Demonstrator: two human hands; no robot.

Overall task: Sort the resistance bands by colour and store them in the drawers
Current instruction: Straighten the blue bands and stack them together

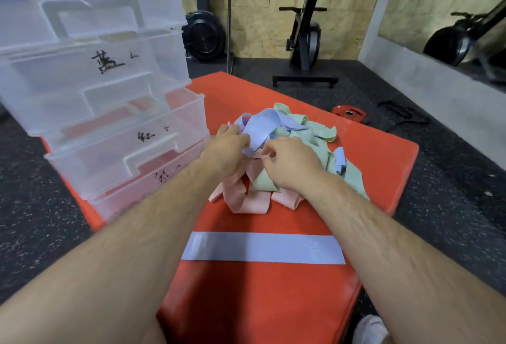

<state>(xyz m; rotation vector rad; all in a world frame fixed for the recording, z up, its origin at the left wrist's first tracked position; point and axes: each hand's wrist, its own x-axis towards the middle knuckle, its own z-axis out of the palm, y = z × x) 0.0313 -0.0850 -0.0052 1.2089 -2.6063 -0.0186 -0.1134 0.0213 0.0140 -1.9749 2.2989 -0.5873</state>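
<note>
Left grip (228, 149) curled round lavender band (260, 130) atop pile (301, 131), likely to draw it free of tangle. Right grip (290, 164) pinches into pile beside it, probably to hold rest down; which band, unclear. One lavender strip (262, 247) laid flat near, apparently starting colour group. Pile colours: three. Drawers (123, 138) left: four in view.

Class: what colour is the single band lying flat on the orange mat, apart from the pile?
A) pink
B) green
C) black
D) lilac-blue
D: the flat band stretched across the orange mat is lilac-blue; pink and green show only in the pile.
</note>
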